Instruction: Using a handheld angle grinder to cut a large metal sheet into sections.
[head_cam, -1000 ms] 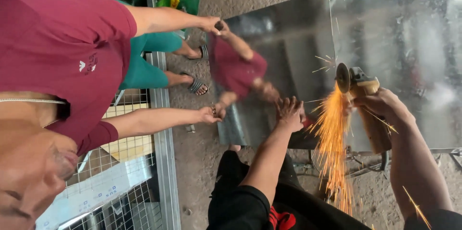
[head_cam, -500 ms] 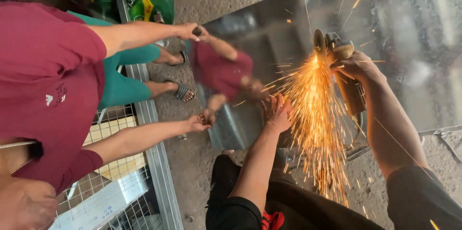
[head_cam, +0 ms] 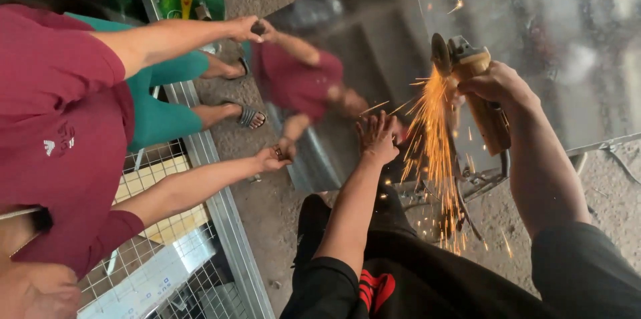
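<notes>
Orange sparks (head_cam: pixel 434 138) are thrown from a yellow-bodied angle grinder (head_cam: pixel 477 92), gripped in the right hand (head_cam: pixel 497 85) against a large shiny steel sheet (head_cam: pixel 374 32). The left hand (head_cam: pixel 377 137) is pressed flat, fingers spread, on the sheet. A co-worker's hands (head_cam: pixel 274 157) steady its left edge.

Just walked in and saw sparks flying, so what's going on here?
A person is cutting a shiny metal sheet with an angle grinder, gripped in the right hand. The left hand presses flat on the sheet beside the cut, and orange sparks shower down toward the concrete floor. A co-worker in a maroon shirt stands opposite, holding the sheet's edge with both hands. A wire mesh frame lies on the floor beside them.
</notes>
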